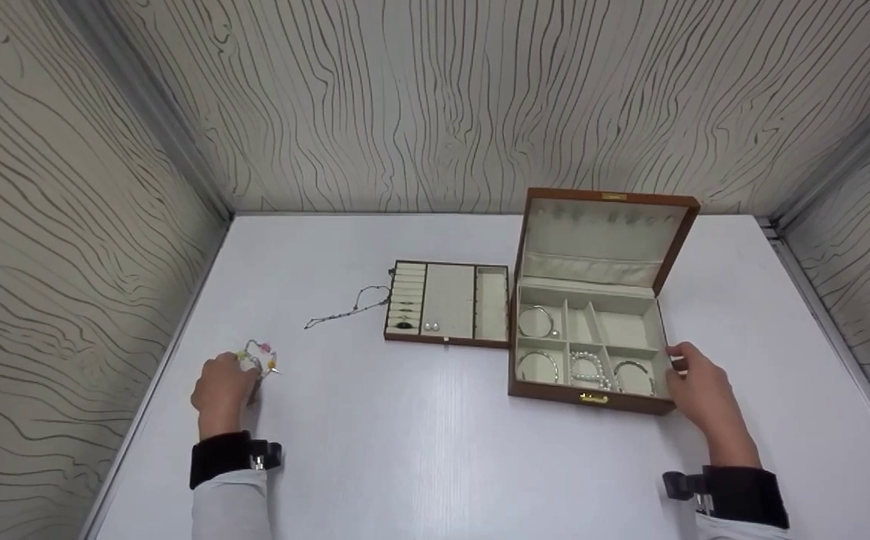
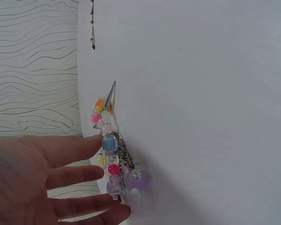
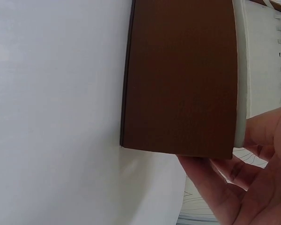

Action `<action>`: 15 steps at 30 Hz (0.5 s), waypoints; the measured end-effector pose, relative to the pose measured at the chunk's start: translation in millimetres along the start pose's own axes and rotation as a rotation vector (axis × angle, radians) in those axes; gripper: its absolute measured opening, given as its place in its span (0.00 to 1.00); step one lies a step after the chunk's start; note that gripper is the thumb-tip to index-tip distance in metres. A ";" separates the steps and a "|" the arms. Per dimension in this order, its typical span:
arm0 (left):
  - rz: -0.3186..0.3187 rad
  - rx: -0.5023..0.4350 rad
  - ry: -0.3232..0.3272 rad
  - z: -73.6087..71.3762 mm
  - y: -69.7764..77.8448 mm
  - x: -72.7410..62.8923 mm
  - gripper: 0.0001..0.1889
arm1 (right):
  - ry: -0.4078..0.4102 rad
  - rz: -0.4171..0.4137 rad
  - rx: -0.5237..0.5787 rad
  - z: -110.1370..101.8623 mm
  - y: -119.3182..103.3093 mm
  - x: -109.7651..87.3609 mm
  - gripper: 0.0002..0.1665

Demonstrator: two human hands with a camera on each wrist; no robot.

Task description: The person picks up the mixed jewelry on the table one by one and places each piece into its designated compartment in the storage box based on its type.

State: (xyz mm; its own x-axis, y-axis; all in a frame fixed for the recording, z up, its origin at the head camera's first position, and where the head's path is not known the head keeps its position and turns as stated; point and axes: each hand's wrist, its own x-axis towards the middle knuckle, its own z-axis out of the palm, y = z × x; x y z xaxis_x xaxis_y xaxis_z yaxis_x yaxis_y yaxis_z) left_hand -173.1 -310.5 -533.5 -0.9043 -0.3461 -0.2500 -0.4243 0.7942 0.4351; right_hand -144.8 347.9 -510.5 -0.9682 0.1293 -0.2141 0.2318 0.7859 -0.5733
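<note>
My left hand (image 1: pixel 223 384) is at the left side of the table, holding a bracelet of colourful beads (image 2: pixel 110 143) at its fingertips. In the left wrist view the bracelet shows blue, pink, yellow and lilac beads, a silver chain and a pointed silver charm (image 2: pixel 110 95). My right hand (image 1: pixel 705 386) grips the right wall of a brown jewellery box (image 1: pixel 555 394), whose lid (image 1: pixel 607 232) stands raised. Up close in the right wrist view, the thumb lies at the pale rim and the fingers against the brown outside (image 3: pixel 182 84).
Inside the box lie several bangles (image 1: pixel 536 321) and pearl strands (image 1: pixel 589 370). Left of it sits a shallow tray (image 1: pixel 450 300) with rings and pearl earrings (image 1: pixel 431 326). A thin dark necklace (image 1: pixel 337 316) trails from the tray's left edge. Patterned walls (image 1: pixel 450 105) border the white table.
</note>
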 end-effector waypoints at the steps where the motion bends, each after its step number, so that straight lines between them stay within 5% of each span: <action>1: 0.001 -0.011 0.005 0.7 -0.1 -0.1 0.22 | 0.001 -0.004 -0.002 0.1 -0.1 -0.1 0.23; 8: -0.041 -0.015 0.009 5.7 -4.0 0.7 0.08 | -0.016 0.001 -0.013 0.4 -1.7 0.9 0.23; 15: -0.059 -0.007 0.031 5.5 -0.4 0.9 0.11 | -0.016 -0.011 -0.011 -1.2 -0.2 1.3 0.23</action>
State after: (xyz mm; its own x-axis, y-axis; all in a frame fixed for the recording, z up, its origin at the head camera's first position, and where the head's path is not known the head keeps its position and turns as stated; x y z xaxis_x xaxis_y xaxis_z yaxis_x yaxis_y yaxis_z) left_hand -173.5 -308.5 -538.7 -0.8786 -0.4077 -0.2488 -0.4773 0.7685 0.4261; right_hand -146.2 348.7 -509.8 -0.9690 0.1111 -0.2207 0.2201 0.7940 -0.5666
